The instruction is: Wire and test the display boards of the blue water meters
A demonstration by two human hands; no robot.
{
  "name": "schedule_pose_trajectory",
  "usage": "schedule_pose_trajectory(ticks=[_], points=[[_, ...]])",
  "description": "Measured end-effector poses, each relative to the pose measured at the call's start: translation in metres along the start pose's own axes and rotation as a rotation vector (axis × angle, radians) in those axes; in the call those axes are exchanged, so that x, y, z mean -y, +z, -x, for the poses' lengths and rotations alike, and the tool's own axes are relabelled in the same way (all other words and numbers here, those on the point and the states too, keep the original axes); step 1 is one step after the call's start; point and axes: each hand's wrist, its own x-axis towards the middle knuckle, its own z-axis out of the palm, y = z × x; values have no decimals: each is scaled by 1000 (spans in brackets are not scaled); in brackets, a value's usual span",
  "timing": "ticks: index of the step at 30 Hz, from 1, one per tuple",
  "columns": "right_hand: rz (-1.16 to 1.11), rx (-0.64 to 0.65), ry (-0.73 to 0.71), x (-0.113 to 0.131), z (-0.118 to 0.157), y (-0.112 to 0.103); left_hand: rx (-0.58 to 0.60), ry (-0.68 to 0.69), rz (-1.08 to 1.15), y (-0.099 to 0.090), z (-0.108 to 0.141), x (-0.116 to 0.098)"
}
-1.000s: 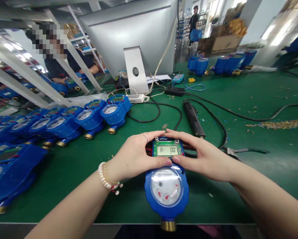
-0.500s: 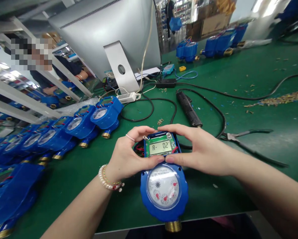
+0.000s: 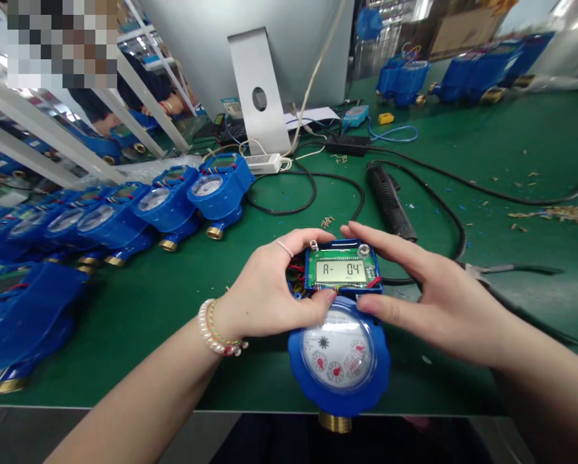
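A blue water meter (image 3: 339, 354) lies at the table's front edge, its brass end pointing toward me. Its green circuit board carries a lit display (image 3: 341, 270) that reads "A- 04". My left hand (image 3: 281, 283) grips the left side of the display housing, thumb along its lower edge and fingers at the top. Around the right side curves my right hand (image 3: 428, 290), its index finger at the top corner and thumb below the display. Red wires show beside the left fingers.
Blue meters (image 3: 221, 187) stand in a row at left, with more at the back right (image 3: 404, 80). A monitor stand (image 3: 262, 96), a black electric screwdriver (image 3: 390, 200), pliers (image 3: 477, 270), cables and loose screws (image 3: 569, 212) lie beyond. A person's hand (image 3: 170, 106) shows behind the rack.
The display reading has gone from 02 to 04. The view has shifted, and the meter and both hands appear farther right. My right thumb has moved slightly away from the left one.
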Motion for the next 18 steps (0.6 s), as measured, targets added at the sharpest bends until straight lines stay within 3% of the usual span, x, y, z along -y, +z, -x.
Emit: schedule_pose_trajectory(ticks=[5, 10, 18], points=[[-146, 52, 12, -4, 6, -6, 2, -13, 35, 1, 0, 2], [-253, 4, 46, -3, 4, -14, -3, -25, 36, 1, 1, 2], [173, 14, -114, 10, -11, -6, 52, 22, 95, -3, 0, 4]])
